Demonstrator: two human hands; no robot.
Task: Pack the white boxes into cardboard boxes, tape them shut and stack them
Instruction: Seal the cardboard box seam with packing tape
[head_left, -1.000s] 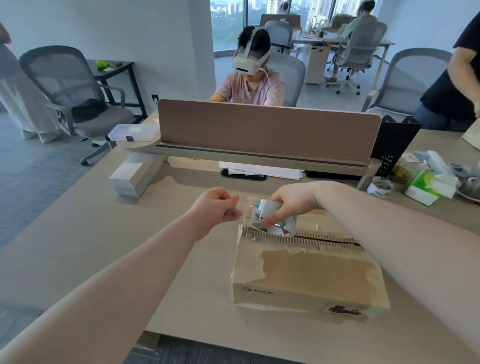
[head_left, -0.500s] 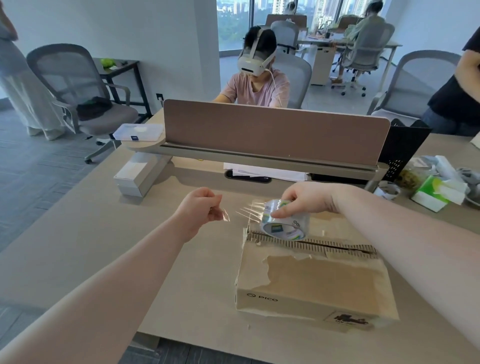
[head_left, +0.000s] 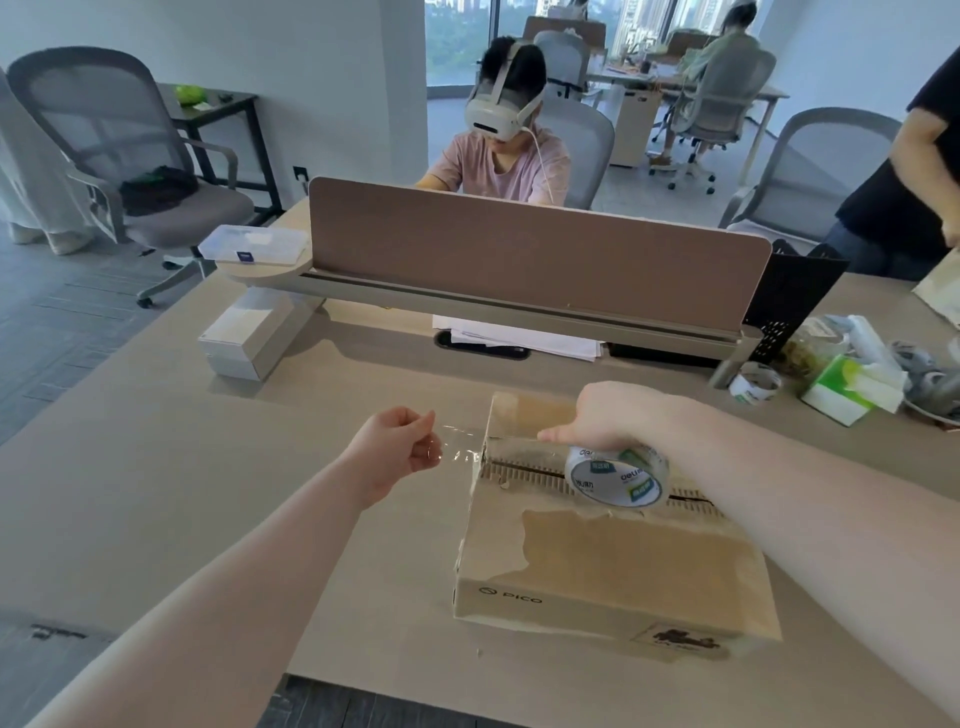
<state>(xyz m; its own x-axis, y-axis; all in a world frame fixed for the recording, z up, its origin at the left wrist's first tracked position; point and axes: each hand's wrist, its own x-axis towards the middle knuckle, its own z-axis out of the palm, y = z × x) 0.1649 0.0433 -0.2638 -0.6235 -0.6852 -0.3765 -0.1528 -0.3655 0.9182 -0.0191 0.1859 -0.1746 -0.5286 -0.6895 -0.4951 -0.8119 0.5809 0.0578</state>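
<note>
A worn cardboard box (head_left: 613, 566) with its flaps closed lies on the desk in front of me. My right hand (head_left: 618, 415) grips a roll of clear tape (head_left: 618, 475) just above the seam on the box's top. My left hand (head_left: 397, 449) pinches the free end of the tape strip (head_left: 460, 452) to the left of the box's left edge. The strip runs stretched from my left fingers across the box's left end to the roll. A white box (head_left: 249, 332) sits at the desk's back left.
A desk divider (head_left: 519, 249) runs across the back. A second tape roll (head_left: 753, 382), a tissue pack (head_left: 847, 389) and clutter lie at the right. A clear plastic case (head_left: 254, 241) rests on a shelf at the left. People sit and stand beyond the divider.
My right hand has carried the roll rightward along the box's seam, so more tape is pulled out. My left hand stays left of the box and holds the tape end.
</note>
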